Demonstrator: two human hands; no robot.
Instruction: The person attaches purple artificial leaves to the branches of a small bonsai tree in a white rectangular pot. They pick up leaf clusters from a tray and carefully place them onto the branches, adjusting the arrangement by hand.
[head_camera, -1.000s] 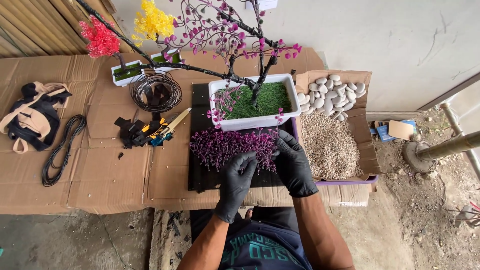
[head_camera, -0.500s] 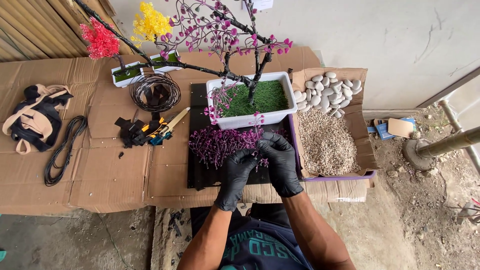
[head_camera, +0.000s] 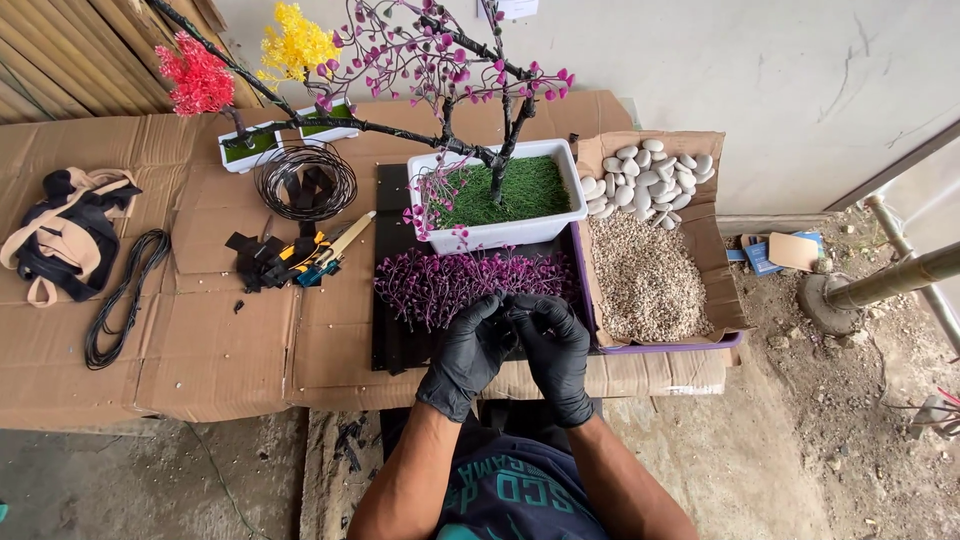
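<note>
Currently both gloved hands meet at the tabletop's near edge: left hand (head_camera: 468, 352) and right hand (head_camera: 553, 345) curled, fingertips pinched together on something small, too small to tell what. Pile of purple sprigs (head_camera: 470, 282) lies on the black mat (head_camera: 400, 345), touching the fingertips, just in front of the white planter (head_camera: 500, 233).

A worker's left hand (head_camera: 468, 358) and right hand (head_camera: 556, 352) are each covered by a thin, glossy black disposable glove ending at the wrist. Both forearms are bare. A dark navy short-sleeved shirt with teal printed lettering (head_camera: 505, 488) covers the chest.
</note>
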